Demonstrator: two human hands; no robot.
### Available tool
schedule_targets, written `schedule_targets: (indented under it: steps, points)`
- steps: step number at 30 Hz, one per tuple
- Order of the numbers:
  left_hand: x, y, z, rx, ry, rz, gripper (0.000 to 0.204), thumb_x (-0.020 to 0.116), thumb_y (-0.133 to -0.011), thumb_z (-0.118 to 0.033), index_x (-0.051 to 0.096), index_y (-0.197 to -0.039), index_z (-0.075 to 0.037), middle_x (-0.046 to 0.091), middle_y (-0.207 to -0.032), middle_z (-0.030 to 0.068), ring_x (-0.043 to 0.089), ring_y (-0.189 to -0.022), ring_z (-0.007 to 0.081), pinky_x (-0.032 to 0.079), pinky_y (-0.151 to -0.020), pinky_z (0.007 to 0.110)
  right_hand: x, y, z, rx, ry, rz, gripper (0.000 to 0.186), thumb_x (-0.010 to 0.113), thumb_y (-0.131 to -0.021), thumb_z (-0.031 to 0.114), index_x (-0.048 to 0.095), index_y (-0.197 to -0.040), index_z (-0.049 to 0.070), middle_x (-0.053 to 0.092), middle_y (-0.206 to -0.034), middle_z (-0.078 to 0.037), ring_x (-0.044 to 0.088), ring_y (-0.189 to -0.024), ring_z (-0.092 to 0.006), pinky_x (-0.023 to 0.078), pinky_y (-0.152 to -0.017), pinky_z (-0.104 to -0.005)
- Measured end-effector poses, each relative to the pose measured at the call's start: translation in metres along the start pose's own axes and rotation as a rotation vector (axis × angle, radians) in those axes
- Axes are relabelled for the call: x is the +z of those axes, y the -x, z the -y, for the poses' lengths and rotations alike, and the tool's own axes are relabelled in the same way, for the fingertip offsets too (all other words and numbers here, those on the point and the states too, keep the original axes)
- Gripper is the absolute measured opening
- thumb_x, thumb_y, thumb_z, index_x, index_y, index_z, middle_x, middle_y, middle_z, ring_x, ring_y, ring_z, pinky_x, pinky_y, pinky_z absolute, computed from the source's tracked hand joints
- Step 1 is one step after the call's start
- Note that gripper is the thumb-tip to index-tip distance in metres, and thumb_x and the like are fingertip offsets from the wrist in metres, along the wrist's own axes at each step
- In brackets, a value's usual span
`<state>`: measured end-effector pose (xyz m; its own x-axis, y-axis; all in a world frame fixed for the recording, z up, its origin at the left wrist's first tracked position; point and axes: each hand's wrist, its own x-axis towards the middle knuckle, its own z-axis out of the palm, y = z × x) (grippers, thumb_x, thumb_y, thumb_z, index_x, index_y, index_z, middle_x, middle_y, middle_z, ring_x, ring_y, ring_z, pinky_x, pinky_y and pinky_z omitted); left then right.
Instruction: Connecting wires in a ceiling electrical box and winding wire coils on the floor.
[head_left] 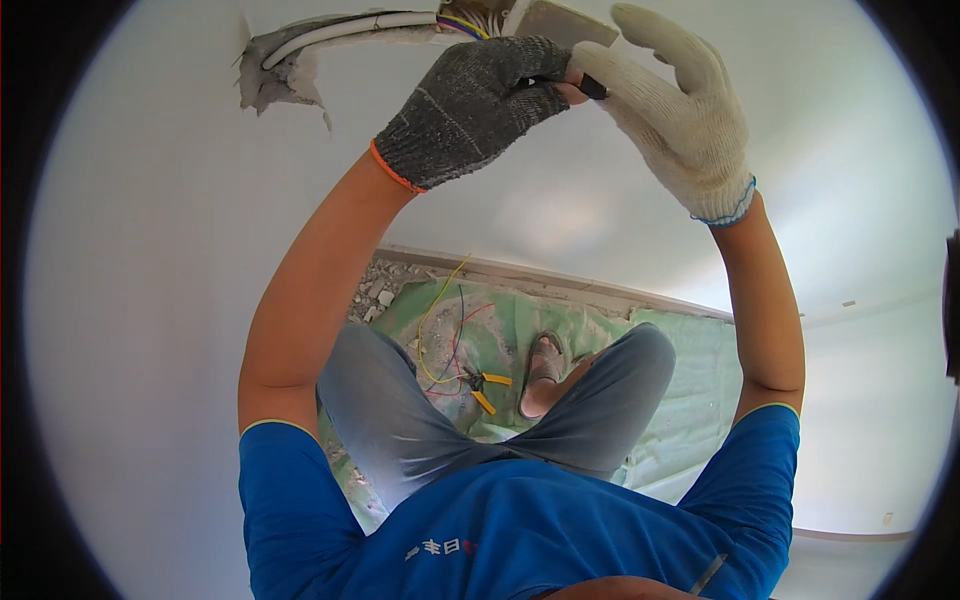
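Up at the wall's top edge, both my hands meet on a small dark tool beside the broken opening.

My left hand (pixel 470 105), in a grey glove, is curled closed round the tool (pixel 592 88); only its dark tip shows, poking out to the right, so its long axis seems to run roughly level along the wall. My right hand (pixel 680 105), in a white glove, pinches that tip with thumb and forefinger, the other fingers spread upward and clear, likely to steady and guide it. Both sit just right of the hole (pixel 290 70), where a white conduit (pixel 345 35) and coloured wires (pixel 462 24) emerge toward a grey box (pixel 560 22). Below, near the sheet's (pixel 680 370) left edge, yellow-handled pliers (pixel 485 388) lie among loose wire beside my foot (pixel 543 375).
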<state>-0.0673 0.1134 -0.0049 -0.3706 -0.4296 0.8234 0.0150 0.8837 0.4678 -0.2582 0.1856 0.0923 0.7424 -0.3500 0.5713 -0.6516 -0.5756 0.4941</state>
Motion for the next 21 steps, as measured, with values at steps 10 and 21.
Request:
schedule_targets:
  steps: [10, 21]
  points:
    - [-0.004, -0.002, 0.0, -0.046, 0.029, -0.075, 0.018, 0.065, -0.094, -0.018, 0.069, -0.106, -0.006, 0.07, -0.093, 0.0048, 0.065, -0.084, 0.0141, 0.052, -0.079, 0.029, 0.022, 0.012, 0.013, 0.294, -0.288, -0.13, 0.017, 0.074, -0.081, 0.014, 0.074, -0.098, 0.011, 0.068, -0.093, -0.008, 0.064, -0.084, -0.0251, 0.052, -0.075, -0.0325]
    - [0.017, -0.006, 0.006, -0.024, -0.043, -0.14, 0.019, 0.067, -0.091, -0.016, 0.069, -0.105, -0.003, 0.071, -0.094, 0.0105, 0.07, -0.084, 0.0196, 0.055, -0.076, 0.031, 0.014, 0.011, 0.047, 1.088, -0.66, -0.029, 0.019, 0.071, -0.087, 0.02, 0.074, -0.094, 0.003, 0.069, -0.084, -0.003, 0.063, -0.08, -0.0142, 0.048, -0.069, -0.027]
